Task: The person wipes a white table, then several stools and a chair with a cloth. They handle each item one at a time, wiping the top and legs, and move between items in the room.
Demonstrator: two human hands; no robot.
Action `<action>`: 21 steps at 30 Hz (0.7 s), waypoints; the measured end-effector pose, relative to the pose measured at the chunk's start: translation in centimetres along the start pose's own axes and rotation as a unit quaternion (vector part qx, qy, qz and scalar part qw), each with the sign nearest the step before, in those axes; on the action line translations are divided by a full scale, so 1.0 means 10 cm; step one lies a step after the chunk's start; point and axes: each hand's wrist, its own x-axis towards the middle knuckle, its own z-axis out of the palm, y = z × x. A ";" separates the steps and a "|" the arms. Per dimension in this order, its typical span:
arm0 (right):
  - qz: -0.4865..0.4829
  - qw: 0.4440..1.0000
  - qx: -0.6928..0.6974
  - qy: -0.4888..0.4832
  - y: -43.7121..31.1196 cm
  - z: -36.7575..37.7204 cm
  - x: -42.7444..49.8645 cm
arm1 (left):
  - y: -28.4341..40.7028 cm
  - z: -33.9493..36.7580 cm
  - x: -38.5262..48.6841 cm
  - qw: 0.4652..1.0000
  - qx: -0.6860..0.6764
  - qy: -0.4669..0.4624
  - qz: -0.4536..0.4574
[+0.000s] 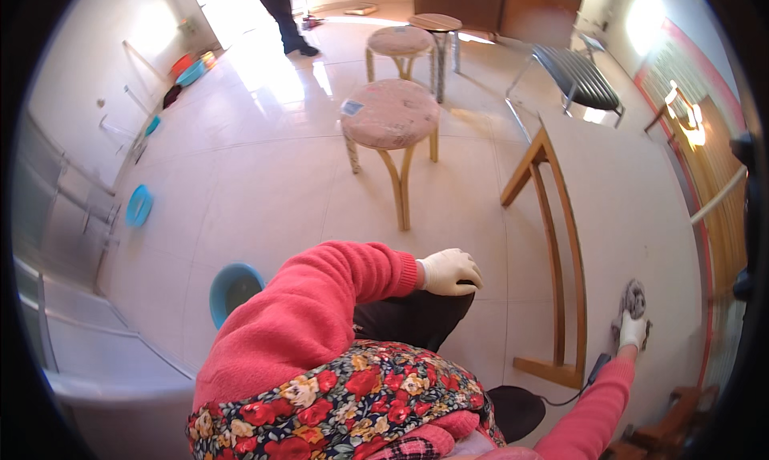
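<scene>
My left hand point(450, 272), in a pale glove, rests on my bent knee point(420, 319) in black trousers. Its fingers are curled over the knee and hold no object. Out to the right, my gloved right hand point(632, 331) presses a crumpled grey patterned cloth point(634, 298) onto a pale tabletop point(625, 219). Part of the cloth shows on either side of that wrist. A wooden leg frame point(556, 267) runs along the near side of the tabletop. Beside my right forearm is a small black device point(599, 367) with a black cable.
Pink-covered round stools point(390, 114) stand ahead, with a black ribbed chair point(577, 78) to their right. A blue basin point(236, 292) of liquid sits left of me. Another blue basin point(139, 206) is near the left wall. A person point(282, 15) stands by the bright doorway.
</scene>
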 end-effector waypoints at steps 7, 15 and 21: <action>0.005 0.999 0.034 0.014 -0.13 0.17 0.20 | -0.14 0.01 0.36 1.000 -0.007 0.012 0.015; 0.101 0.993 -0.057 -0.015 -0.88 0.32 -0.01 | -0.67 -0.06 0.46 1.000 -0.003 -0.016 0.001; 0.051 0.997 -0.056 -0.009 -2.06 0.54 0.37 | -0.92 -0.25 0.56 1.000 -0.023 -0.012 -0.007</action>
